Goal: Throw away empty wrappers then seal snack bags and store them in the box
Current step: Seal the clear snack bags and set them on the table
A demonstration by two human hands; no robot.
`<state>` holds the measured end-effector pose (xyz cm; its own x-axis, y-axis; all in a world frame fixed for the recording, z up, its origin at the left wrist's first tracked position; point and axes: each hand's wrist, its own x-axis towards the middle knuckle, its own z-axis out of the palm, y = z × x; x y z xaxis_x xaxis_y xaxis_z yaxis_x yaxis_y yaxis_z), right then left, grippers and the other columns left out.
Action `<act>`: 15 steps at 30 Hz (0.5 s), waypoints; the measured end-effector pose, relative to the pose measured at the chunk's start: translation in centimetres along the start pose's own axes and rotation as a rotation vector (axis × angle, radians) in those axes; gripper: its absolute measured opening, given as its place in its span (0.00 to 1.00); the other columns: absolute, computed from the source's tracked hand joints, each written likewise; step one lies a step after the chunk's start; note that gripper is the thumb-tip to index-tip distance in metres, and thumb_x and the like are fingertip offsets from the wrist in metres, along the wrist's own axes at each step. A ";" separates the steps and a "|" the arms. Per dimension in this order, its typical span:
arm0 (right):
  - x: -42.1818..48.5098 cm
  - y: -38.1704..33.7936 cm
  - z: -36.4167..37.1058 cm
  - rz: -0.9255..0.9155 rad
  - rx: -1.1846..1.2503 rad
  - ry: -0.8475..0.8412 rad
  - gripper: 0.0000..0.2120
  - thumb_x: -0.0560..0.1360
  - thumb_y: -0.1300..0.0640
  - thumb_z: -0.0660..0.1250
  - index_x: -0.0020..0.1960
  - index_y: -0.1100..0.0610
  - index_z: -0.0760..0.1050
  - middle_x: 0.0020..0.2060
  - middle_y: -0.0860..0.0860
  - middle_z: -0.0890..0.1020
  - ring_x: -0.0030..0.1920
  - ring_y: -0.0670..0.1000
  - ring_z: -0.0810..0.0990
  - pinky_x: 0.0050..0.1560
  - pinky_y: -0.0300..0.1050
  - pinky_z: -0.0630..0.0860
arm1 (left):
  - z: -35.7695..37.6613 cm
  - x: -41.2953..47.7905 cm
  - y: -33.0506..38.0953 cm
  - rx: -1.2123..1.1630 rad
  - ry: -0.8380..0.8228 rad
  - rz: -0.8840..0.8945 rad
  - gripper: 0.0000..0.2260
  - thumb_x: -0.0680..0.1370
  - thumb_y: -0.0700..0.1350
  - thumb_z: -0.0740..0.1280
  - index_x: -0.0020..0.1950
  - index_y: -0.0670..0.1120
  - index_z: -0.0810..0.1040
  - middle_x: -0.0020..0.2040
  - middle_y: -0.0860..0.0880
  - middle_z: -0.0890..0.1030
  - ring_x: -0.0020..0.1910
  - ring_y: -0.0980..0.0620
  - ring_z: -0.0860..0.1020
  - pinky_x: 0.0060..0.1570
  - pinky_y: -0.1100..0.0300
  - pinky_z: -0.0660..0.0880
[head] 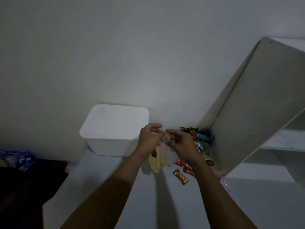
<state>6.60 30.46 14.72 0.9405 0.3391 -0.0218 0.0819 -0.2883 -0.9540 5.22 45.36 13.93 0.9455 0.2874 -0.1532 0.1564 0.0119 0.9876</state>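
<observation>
A clear plastic snack bag (159, 160) with pale yellow sticks inside hangs above the white table (115, 187). My left hand (149, 139) and my right hand (177, 142) both pinch its twisted top, close together. To the left, a white plastic box (113, 129) stands against the wall with its lid on. Red snack bars (180, 176) lie on the table under my right forearm. A pile of colourful wrapped snacks (200, 136) sits in the corner behind my right hand.
A white shelf unit (257, 104) rises at the right, its side panel close to the snack pile. Another clear bag (207, 156) lies by its foot. Dark fabric (24, 187) and a blue patterned cloth (16, 160) lie past the table's left edge.
</observation>
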 end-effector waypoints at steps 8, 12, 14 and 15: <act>0.5 -6.7 -6.1 -0.090 0.181 0.032 0.19 0.71 0.69 0.74 0.62 0.62 0.78 0.44 0.57 0.87 0.40 0.51 0.85 0.42 0.40 0.81 | -2.4 0.4 4.9 0.026 -0.214 0.187 0.02 0.75 0.41 0.73 0.46 0.46 0.82 0.43 0.50 0.84 0.45 0.54 0.81 0.45 0.63 0.77; 0.5 -9.3 -7.7 -0.159 0.435 0.252 0.19 0.67 0.61 0.76 0.58 0.61 0.80 0.45 0.57 0.87 0.42 0.56 0.86 0.44 0.46 0.82 | -1.6 -0.1 8.9 -0.180 -0.164 0.279 0.03 0.78 0.39 0.68 0.44 0.44 0.78 0.40 0.48 0.81 0.40 0.51 0.77 0.48 0.50 0.78; 0.4 -9.9 -7.2 -0.172 0.481 0.310 0.15 0.69 0.58 0.75 0.54 0.62 0.81 0.44 0.57 0.87 0.44 0.56 0.86 0.45 0.47 0.82 | -1.2 -0.5 10.7 -0.261 -0.130 0.332 0.04 0.79 0.38 0.67 0.45 0.44 0.76 0.39 0.47 0.79 0.39 0.51 0.77 0.50 0.46 0.79; 0.4 -10.2 -6.8 -0.181 0.485 0.320 0.13 0.71 0.57 0.74 0.52 0.63 0.81 0.42 0.57 0.86 0.44 0.55 0.85 0.45 0.48 0.81 | -1.0 -0.7 11.6 -0.292 -0.128 0.353 0.03 0.79 0.38 0.67 0.45 0.43 0.76 0.39 0.46 0.78 0.39 0.51 0.77 0.50 0.45 0.79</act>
<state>8.37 27.47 26.49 0.9843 0.0366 0.1729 0.1612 0.2155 -0.9631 6.11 46.24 25.50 0.9568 0.2021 0.2088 -0.2504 0.2088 0.9454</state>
